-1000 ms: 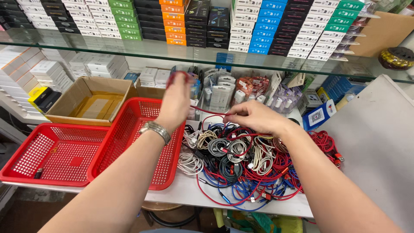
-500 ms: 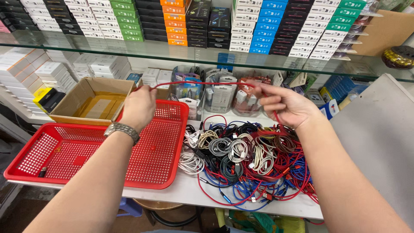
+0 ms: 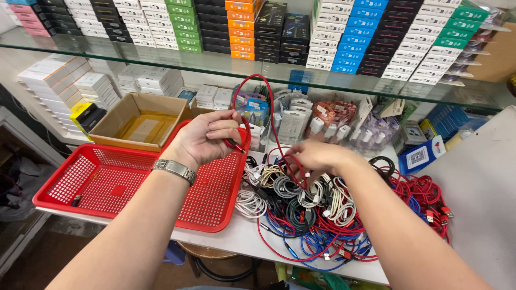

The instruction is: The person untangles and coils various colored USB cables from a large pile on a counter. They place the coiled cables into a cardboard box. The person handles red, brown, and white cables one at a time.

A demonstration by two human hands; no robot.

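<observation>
One red cable (image 3: 262, 91) is held up in a loop at the middle of the frame. It is gripped by the left hand (image 3: 207, 138) above a red basket (image 3: 97, 180) and pinched by the right hand (image 3: 317, 157) over a cable pile (image 3: 322, 215) on the tabletop (image 3: 242, 239).

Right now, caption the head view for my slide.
Left hand and right hand loop a red cable above red baskets and tangled cables.

baskets (image 3: 113, 182) lie left of the cable pile (image 3: 328, 209), cardboard box (image 3: 141, 119) behind.
</observation>
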